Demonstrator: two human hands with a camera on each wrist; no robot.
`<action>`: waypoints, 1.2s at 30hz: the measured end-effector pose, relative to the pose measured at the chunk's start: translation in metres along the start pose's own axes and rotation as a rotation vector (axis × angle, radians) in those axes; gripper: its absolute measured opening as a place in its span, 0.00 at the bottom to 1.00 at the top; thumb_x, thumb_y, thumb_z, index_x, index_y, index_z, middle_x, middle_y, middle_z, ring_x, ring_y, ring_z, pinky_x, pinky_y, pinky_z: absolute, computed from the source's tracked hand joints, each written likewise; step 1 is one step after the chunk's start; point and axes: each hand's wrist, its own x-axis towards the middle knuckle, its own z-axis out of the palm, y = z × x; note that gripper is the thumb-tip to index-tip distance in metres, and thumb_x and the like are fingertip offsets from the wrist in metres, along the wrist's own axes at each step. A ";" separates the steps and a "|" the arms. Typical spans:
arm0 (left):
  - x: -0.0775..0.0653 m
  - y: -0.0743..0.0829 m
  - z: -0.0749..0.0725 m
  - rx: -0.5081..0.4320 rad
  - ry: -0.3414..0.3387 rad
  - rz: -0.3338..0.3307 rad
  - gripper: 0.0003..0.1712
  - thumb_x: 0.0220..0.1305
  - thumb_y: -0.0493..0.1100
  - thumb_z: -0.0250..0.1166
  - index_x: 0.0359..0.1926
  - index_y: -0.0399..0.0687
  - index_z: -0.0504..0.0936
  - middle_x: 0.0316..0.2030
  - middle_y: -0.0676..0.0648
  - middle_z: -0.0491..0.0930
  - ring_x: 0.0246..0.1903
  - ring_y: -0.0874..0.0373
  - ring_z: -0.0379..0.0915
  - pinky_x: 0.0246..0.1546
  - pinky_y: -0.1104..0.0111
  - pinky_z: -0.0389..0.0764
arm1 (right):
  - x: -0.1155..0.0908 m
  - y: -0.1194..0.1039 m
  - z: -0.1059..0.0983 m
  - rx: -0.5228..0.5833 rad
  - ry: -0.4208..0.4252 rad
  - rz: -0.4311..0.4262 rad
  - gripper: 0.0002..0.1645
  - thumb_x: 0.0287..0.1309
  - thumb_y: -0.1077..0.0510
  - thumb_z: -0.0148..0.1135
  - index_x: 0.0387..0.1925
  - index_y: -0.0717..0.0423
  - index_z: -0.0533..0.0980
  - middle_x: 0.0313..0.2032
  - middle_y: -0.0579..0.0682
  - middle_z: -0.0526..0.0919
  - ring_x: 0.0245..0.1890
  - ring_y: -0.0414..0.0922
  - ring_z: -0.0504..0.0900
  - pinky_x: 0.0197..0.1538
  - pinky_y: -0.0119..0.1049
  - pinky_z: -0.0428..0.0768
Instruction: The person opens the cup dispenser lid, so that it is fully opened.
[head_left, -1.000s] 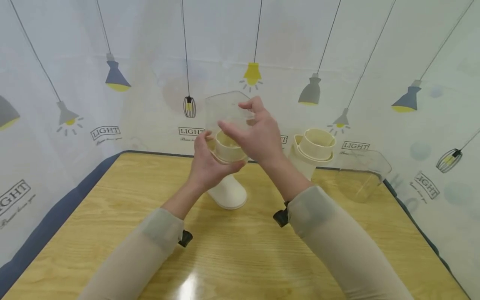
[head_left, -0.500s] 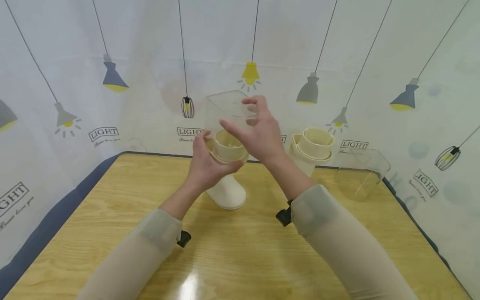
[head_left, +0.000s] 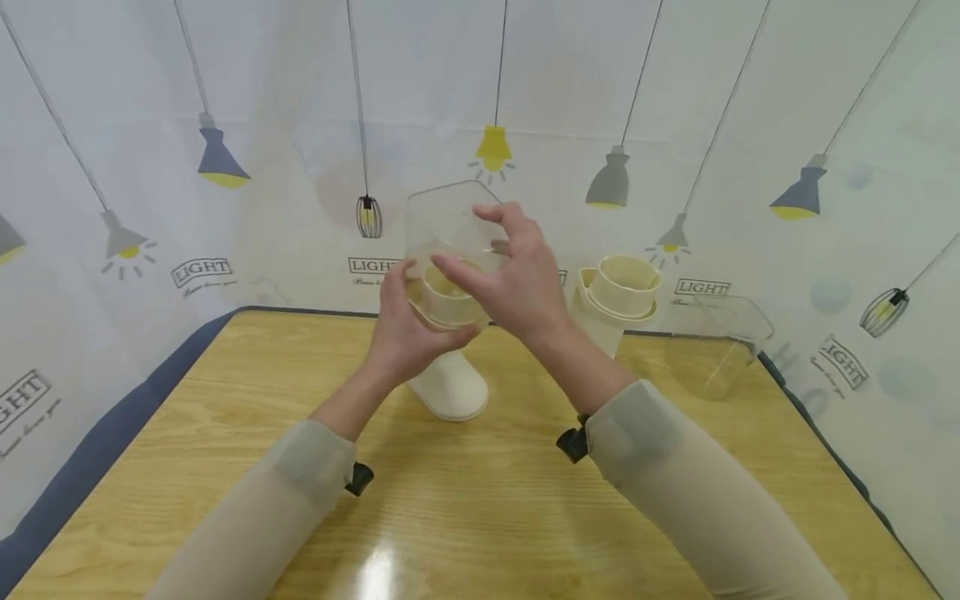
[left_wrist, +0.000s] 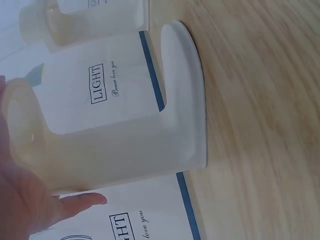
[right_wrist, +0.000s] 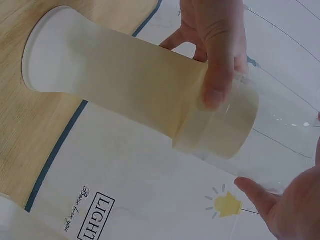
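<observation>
In the middle of the head view, a cream stand [head_left: 453,387] with an oval foot is upright on the table. My left hand [head_left: 401,329] grips it just below the round collar at its top, thumb across the front. A clear plastic container [head_left: 442,217] sits over that collar; the right wrist view shows its wall [right_wrist: 285,120] around the cream ring. My right hand [head_left: 521,283] holds the container from the right, fingers curled at its far side and thumb [right_wrist: 255,195] against its wall. Part of the container is hidden behind this hand.
A second cream stand [head_left: 624,287] with a bare collar is behind my right forearm. Right of it, another clear container [head_left: 720,350] rests on the wooden table [head_left: 450,517]. A curtain [head_left: 277,150] printed with lamps hangs behind the table's back edge.
My right hand has slid slightly downward along the clear container. My left hand keeps its grip on the stand, and the view has shifted a little.
</observation>
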 end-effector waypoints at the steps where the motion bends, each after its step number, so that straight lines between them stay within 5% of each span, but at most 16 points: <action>1: 0.000 -0.001 0.000 -0.001 0.001 0.002 0.76 0.44 0.62 0.90 0.84 0.54 0.50 0.75 0.39 0.63 0.68 0.41 0.71 0.69 0.45 0.79 | 0.000 0.000 -0.002 0.015 0.015 0.004 0.43 0.59 0.41 0.83 0.69 0.49 0.74 0.73 0.51 0.79 0.62 0.56 0.86 0.63 0.50 0.87; 11: 0.003 -0.007 -0.009 -0.060 -0.051 0.008 0.80 0.45 0.57 0.91 0.87 0.52 0.46 0.76 0.37 0.67 0.70 0.41 0.72 0.74 0.44 0.74 | -0.001 -0.009 -0.043 0.132 0.122 0.048 0.41 0.60 0.40 0.81 0.70 0.41 0.73 0.75 0.43 0.76 0.61 0.51 0.90 0.50 0.47 0.92; 19: 0.007 -0.006 -0.016 -0.037 -0.143 -0.032 0.80 0.50 0.62 0.87 0.90 0.67 0.39 0.85 0.41 0.56 0.79 0.40 0.63 0.80 0.39 0.65 | -0.015 -0.009 -0.074 0.139 0.120 0.086 0.39 0.62 0.40 0.80 0.70 0.37 0.74 0.77 0.38 0.72 0.64 0.48 0.88 0.45 0.35 0.91; 26: -0.006 -0.005 0.003 -0.032 -0.016 -0.110 0.85 0.47 0.67 0.86 0.90 0.51 0.37 0.82 0.37 0.54 0.71 0.41 0.67 0.76 0.43 0.73 | -0.039 0.001 -0.093 0.102 0.108 0.076 0.40 0.63 0.44 0.81 0.72 0.40 0.73 0.75 0.35 0.73 0.64 0.49 0.88 0.44 0.28 0.88; 36: -0.004 0.003 0.010 -0.065 0.003 -0.191 0.77 0.54 0.69 0.82 0.90 0.56 0.41 0.79 0.35 0.56 0.69 0.41 0.68 0.72 0.41 0.77 | -0.082 0.018 -0.118 0.065 0.046 0.153 0.40 0.64 0.50 0.80 0.73 0.38 0.73 0.74 0.41 0.75 0.57 0.35 0.88 0.42 0.25 0.86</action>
